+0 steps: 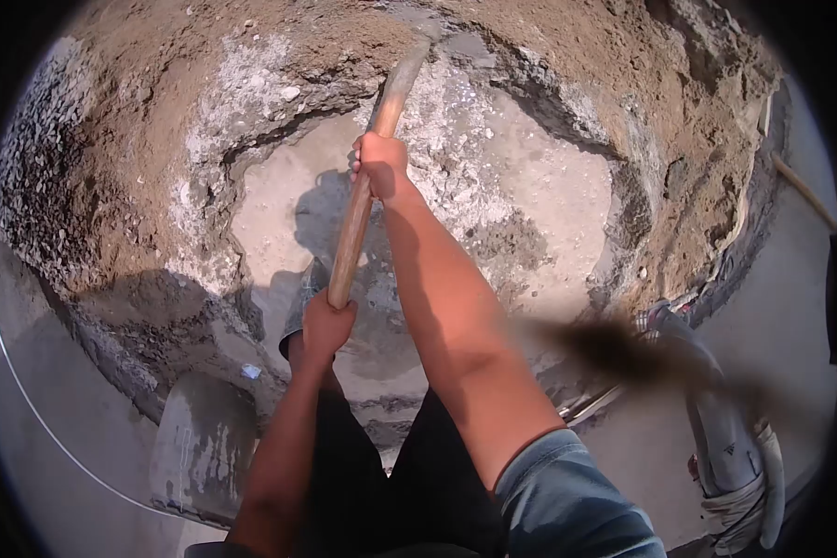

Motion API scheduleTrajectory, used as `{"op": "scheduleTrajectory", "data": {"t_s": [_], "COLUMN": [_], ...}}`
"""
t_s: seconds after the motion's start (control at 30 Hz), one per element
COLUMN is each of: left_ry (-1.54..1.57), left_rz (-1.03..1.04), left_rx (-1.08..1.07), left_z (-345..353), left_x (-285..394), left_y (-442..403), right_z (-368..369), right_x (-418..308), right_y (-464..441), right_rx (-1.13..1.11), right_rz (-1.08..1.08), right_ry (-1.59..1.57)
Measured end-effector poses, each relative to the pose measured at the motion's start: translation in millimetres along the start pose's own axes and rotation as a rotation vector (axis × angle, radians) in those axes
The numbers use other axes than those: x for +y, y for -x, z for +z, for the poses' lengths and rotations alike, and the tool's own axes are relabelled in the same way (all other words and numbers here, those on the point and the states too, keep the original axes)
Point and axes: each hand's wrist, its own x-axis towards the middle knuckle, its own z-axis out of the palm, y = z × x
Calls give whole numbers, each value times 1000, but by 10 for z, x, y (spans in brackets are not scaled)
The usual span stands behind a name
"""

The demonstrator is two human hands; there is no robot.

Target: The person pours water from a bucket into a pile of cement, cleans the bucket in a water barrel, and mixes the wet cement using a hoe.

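Observation:
My right hand (381, 163) is wrapped round the upper stretch of a shovel's wooden handle (351, 242). Lower down, near the handle's end, my left hand (328, 321) is closed on it. The shovel slants away from me, its grey, caked lower part (409, 67) reaching the far side of a ring of soil. Its blade is mostly hidden in the material there. Inside the ring lies pale, murky liquid (558, 186), with a lumpy whitish-grey mass (451, 153) running through the middle.
Brown soil and gravel (46, 167) surround the pool. A grey, wet-streaked container-like object (205, 442) stands at lower left, beside a white cord (28, 395). At right are a bent-over person (721, 437), a wooden pole (804, 192) and a dark blur (614, 352).

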Motion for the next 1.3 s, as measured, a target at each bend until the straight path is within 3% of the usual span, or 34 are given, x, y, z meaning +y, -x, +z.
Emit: {"op": "scheduleTrajectory", "data": {"t_s": [0.3,0.57,0.73,0.8,0.87,1.07,1.17,1.27,1.3], "left_ry": [-6,38,245,246,441,411,448,477,380], "left_rz": [-34,-44,0,30,-28,59,213,405,385], "left_rx": [106,163,200,232,143,88,86,167,226], "left_z": [594,1515,1622,1841,2056,2669,2509,1804,1361], "left_x": [359,245,197,-21,-276,-1382,-1391,-877,-581], "left_y": [390,393,561,665,881,1362,1187,540,415], "right_z": [-438,-857,-1040,-1181,-1358,-1820,-1876,-1155,-910], "right_x": [-86,-1,195,381,671,1598,1427,643,418], "right_y": [-149,-329,-354,-212,102,938,1178,1756,1796], "right_rx": [-271,-308,-327,-315,-250,-26,-34,-176,-193], "right_rz": [-8,-84,-146,-178,-209,-256,-354,-642,-722], "right_ry": [150,268,219,251,309,497,329,152,80]}}
